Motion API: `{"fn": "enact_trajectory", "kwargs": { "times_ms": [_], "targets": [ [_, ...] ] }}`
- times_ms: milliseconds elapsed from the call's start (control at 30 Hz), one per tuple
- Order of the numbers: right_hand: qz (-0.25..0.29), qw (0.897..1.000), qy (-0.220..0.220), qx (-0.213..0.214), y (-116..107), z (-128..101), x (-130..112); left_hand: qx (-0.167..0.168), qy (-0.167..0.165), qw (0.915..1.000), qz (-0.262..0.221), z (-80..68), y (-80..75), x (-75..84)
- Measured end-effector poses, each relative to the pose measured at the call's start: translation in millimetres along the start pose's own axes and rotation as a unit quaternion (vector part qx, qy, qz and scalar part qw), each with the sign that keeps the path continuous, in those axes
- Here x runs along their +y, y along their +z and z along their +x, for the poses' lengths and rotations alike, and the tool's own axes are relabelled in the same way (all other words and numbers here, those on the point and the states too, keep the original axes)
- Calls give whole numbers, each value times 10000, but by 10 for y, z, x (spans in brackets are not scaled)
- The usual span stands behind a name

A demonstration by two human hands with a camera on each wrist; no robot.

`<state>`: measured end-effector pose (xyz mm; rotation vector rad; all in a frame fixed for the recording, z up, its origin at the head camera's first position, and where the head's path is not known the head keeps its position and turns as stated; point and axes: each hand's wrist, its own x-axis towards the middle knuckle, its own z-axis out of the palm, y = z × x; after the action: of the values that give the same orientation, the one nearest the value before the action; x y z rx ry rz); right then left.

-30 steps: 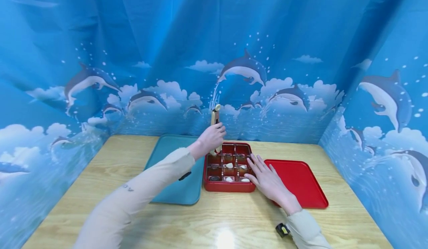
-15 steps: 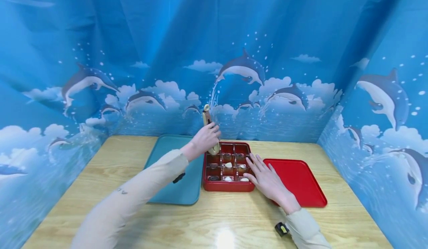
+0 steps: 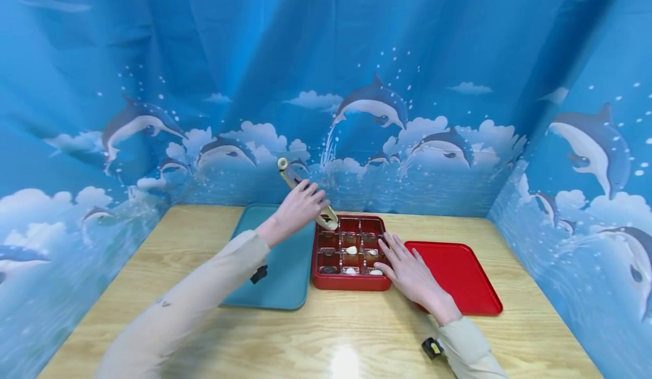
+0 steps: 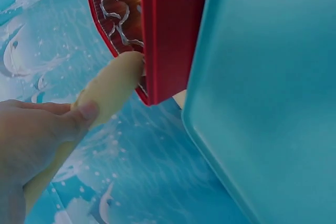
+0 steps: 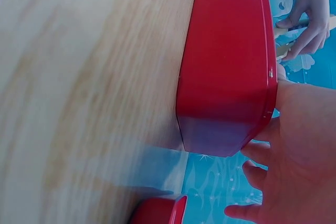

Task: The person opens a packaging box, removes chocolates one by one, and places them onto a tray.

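In the head view my left hand (image 3: pixel 297 203) grips a pair of cream tongs (image 3: pixel 327 219). The tongs lean, with their ringed end up to the left and their tips over the back left corner of the red box (image 3: pixel 351 283). Up close in the left wrist view, the tongs (image 4: pixel 113 85) reach the box's edge; whether anything lies between the tips is hidden. Clear dividers split the box into compartments, with white pieces (image 3: pixel 351 250) and a dark piece (image 3: pixel 329 269) inside. My right hand (image 3: pixel 412 274) touches the box's right side, fingers straight and spread.
Left of the box lies a blue tray (image 3: pixel 275 288), partly under my left forearm. A flat red tray or lid (image 3: pixel 458 277) sits on the right, near my right hand. Behind the wooden table (image 3: pixel 285 339) hangs a blue dolphin curtain (image 3: pixel 305 56).
My left hand has moved left, and the tongs have gone from nearly upright to a slant, their ringed end swinging left. My right hand has stayed at the box.
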<state>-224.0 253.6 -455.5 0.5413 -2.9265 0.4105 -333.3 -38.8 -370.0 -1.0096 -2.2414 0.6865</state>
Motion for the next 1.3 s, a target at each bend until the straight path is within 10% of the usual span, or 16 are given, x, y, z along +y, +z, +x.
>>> {"fn": "enact_trajectory", "kwargs": {
  "times_ms": [633, 1300],
  "targets": [
    [-142, 9999, 5, -23, 6, 13, -4, 791, -1247, 9816, -1213, -624, 152, -362],
    [-157, 9999, -25, 40, 19, 1, -18, 94, -1908, 9787, -751, -1344, 482, -804]
  ]
}}
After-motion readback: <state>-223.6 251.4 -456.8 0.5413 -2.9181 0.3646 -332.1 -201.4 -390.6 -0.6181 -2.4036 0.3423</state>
